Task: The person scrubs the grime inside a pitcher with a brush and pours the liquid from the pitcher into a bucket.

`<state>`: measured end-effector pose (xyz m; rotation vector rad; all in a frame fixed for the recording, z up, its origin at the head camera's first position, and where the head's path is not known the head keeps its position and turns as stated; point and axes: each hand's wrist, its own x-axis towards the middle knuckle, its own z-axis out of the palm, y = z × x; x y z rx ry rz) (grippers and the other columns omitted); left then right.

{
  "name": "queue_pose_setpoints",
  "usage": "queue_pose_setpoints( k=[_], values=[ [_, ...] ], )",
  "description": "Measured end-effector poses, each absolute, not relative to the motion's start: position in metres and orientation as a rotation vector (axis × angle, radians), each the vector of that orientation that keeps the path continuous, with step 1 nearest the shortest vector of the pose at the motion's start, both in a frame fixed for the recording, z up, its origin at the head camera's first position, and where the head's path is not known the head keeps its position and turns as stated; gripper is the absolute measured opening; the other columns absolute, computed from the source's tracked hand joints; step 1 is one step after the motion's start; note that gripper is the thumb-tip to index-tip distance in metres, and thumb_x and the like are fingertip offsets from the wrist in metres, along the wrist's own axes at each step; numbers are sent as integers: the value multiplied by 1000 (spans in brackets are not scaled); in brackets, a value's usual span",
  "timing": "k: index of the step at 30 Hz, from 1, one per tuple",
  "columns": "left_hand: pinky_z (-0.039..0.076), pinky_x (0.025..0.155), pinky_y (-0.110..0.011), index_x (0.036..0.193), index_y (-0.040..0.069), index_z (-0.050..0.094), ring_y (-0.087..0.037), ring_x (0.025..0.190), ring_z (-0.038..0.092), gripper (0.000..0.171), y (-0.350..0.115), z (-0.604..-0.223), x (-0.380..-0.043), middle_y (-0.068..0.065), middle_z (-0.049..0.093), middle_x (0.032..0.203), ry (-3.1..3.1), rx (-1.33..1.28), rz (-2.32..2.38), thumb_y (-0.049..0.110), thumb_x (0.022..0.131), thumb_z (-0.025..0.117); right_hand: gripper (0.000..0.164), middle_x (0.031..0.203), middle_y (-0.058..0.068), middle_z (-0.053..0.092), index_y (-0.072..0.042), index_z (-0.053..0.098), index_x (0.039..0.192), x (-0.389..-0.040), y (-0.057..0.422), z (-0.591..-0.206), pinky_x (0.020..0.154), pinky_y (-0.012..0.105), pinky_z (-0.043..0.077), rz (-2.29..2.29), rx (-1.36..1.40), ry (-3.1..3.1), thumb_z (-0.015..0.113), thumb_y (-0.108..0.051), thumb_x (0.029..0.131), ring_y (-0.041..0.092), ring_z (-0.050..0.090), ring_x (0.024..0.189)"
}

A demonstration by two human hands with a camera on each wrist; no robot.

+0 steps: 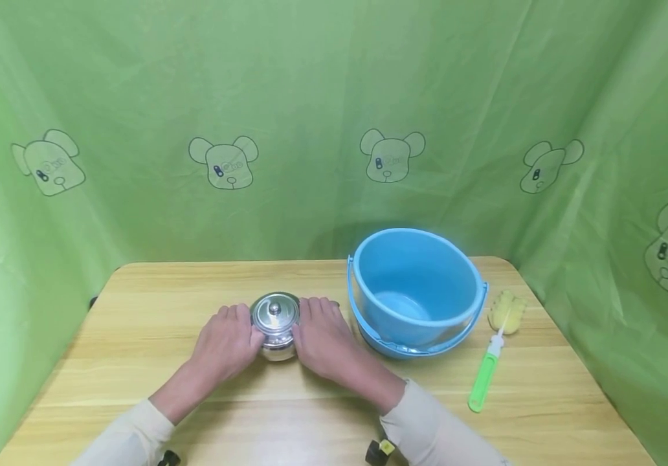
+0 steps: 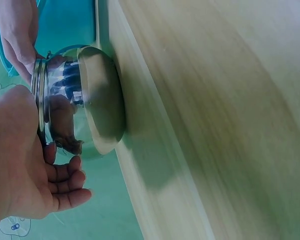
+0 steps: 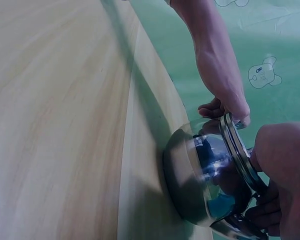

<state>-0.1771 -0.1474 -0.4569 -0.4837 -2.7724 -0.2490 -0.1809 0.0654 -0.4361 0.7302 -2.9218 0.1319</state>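
Head: left hand (image 1: 224, 343) and right hand (image 1: 327, 341) grip the lidded pot (image 1: 276, 331) on the table (image 1: 153, 310), left of the bucket (image 1: 404, 336). Left wrist: left hand curled at 1 side. Right wrist: right hand curled opposite. Likely step: securing it; next calls for even, level pressure.

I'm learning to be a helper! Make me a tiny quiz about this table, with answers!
1. True or false: the left hand and the right hand are touching two different things.

2. What colour is the handle of the yellow-headed brush?
A) red
B) green
C) black

3. Which container stands between the pot and the brush?

Key:
1. False; both touch the pot.
2. B.
3. The blue bucket.
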Motion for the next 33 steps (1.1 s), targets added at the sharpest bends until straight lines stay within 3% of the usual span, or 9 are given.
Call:
queue_pose_setpoints(
  k=[33],
  values=[
    [32,56,-25,80,7,47,-17,63,35,27,-142,-459,-165,-3,42,70,-2773,-509,-202,28,96,52,57,125,16,60,3,50,142,-165,74,-436,107,44,44,151,713,-2916,40,-40,107,30,53,116]
  ],
)
